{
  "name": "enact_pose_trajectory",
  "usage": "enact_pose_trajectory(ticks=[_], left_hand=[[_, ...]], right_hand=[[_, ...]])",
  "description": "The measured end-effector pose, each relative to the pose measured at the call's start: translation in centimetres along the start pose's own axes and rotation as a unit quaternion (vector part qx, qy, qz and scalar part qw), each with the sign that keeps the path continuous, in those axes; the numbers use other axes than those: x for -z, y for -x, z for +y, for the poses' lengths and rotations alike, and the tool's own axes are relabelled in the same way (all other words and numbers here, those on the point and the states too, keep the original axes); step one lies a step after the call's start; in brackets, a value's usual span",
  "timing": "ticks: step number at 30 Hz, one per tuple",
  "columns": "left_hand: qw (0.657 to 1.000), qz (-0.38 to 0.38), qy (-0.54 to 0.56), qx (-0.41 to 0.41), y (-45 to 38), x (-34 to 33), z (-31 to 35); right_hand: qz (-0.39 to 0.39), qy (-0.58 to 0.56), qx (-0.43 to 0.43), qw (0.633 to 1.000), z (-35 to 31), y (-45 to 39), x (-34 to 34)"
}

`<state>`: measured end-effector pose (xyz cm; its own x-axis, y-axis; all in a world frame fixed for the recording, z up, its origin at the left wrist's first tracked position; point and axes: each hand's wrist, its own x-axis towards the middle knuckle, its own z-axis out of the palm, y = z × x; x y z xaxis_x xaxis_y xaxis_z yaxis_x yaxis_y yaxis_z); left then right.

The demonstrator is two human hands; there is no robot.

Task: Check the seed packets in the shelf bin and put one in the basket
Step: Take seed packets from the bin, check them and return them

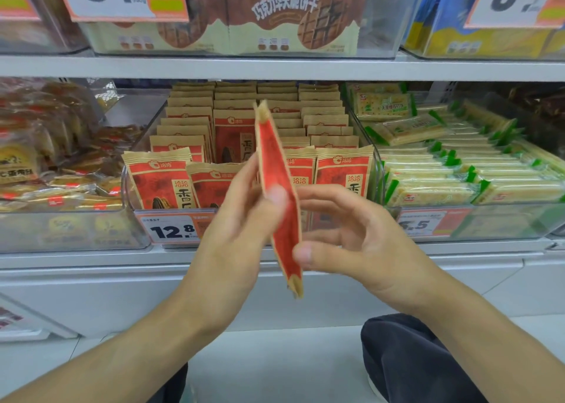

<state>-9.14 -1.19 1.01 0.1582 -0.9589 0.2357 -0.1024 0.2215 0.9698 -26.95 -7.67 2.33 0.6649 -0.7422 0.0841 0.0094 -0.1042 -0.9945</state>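
Left hand pinches seed packet edge-on; right hand loosely spread beside it. Turn its face toward view before choosing.

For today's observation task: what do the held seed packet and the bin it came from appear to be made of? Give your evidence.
Seed packet: looks like matte kraft paper, printed red; the tan, crimped ends and lack of shine suggest this, though an inner lining cannot be seen.
Shelf bin: seems clear, glossy rigid plastic; the packets behind show through its wall, and its rounded corner catches the light.
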Motion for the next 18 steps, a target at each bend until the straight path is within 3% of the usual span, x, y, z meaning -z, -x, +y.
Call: enact_pose_trajectory(ticks=[4, 18], left_hand=[[0.994, -0.103, -0.018, -0.017, 0.2, -0.1, 1.3], [0.984, -0.173, -0.030, -0.024, -0.6, 1.2, 0.9]], right_hand=[[0.062, -0.058, 0.030, 0.996, 0.1, -0.1, 0.7], [0.034, -0.086, 0.008, 0.996, 0.2, -0.2, 1.3]])
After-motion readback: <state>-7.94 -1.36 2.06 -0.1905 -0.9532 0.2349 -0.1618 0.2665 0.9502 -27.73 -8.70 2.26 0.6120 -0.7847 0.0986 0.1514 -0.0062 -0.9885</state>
